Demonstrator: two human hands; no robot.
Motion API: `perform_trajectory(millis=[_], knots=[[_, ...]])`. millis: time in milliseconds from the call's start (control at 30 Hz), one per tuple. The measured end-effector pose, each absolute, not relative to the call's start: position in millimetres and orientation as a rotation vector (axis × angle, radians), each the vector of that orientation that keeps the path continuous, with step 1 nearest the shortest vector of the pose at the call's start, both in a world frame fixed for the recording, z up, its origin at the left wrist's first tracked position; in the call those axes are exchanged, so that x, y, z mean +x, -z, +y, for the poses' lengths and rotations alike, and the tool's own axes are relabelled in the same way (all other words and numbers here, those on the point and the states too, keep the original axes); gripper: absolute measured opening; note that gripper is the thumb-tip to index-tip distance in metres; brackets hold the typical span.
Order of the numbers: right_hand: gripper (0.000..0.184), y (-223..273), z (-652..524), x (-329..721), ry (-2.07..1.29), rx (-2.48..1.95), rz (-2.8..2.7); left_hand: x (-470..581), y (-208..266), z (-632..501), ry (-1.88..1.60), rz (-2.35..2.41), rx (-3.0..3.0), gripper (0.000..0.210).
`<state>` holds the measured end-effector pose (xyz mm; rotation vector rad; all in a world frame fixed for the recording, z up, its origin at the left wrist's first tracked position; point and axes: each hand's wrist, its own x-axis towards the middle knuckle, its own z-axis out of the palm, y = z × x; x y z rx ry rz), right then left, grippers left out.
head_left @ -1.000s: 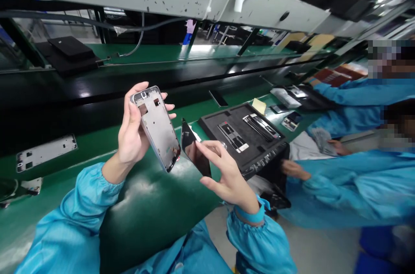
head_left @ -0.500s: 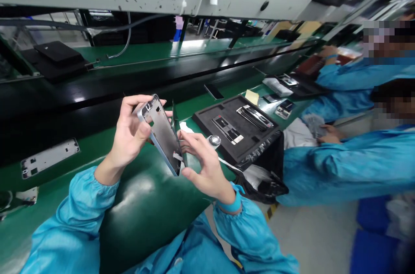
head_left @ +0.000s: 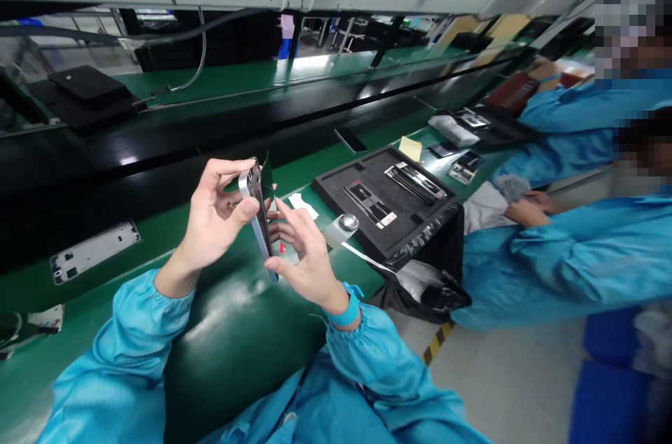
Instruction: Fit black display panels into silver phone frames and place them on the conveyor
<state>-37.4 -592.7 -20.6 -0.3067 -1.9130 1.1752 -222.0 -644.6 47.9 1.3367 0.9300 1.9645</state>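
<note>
A phone frame (head_left: 257, 209) with silvery-blue sides is tilted almost edge-on above the bench. My left hand (head_left: 218, 223) grips its upper part, thumb on the near side and fingers around the back. My right hand (head_left: 303, 248) holds the lower end, with the thumb against the edge and the fingers behind. A thin dark panel (head_left: 267, 172) stands up just behind the frame's top; whether it is joined to the frame is hidden. A small red piece (head_left: 282, 247) shows beside my right fingers.
A second phone frame (head_left: 96, 251) lies at left on the green bench (head_left: 225, 339). To the right are a round metal-topped container (head_left: 348, 222), a black foam tray (head_left: 341, 185) with phone parts, a black bag (head_left: 446, 290) and a dark phone (head_left: 351, 140). Co-workers in blue sleeves (head_left: 577, 255) sit at right.
The phone frame has turned from showing its inner face to nearly edge-on. My right hand has shifted slightly left, its thumb now on the frame's lower edge.
</note>
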Motion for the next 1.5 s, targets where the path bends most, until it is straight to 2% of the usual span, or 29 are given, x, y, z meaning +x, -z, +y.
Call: perform_trajectory(millis=[167,333,433,567,667,900,1100,1233,1367,1500], knots=[[0.086,25,-586,-46,-0.938,-0.322,-2.020,-204,-51,-647,-1.990,0.884,1.246,0.053],[0.079,28,-582,-51,-0.854,-0.377,-2.133,-183,-42,-643,-2.066,0.938,0.851,0.063],[0.087,18,-573,-45,-0.973,-0.453,-1.920,-178,-37,-639,-1.920,1.007,0.857,0.072],[0.100,-1,-563,-35,-1.451,-0.560,-1.832,-170,-33,-646,-1.677,1.058,1.030,0.073],[0.094,-9,-563,-30,-1.617,-0.581,-1.830,-166,-32,-652,-1.602,1.112,1.133,0.066],[0.078,-30,-583,-14,-1.524,-0.544,-1.872,-163,-30,-663,-1.619,1.282,1.351,0.067],[0.077,-41,-584,-30,-1.379,-0.578,-1.764,-152,-30,-658,-1.932,1.421,1.429,0.046],[0.080,-40,-579,-29,-1.470,-0.524,-1.832,-160,-37,-658,-1.847,1.370,1.473,0.047],[0.085,-36,-569,-24,-1.493,-0.573,-1.928,-169,-39,-655,-1.728,1.240,1.204,0.053],[0.079,-20,-574,-24,-1.492,-0.562,-1.903,-177,-48,-647,-1.804,1.103,0.801,0.055]])
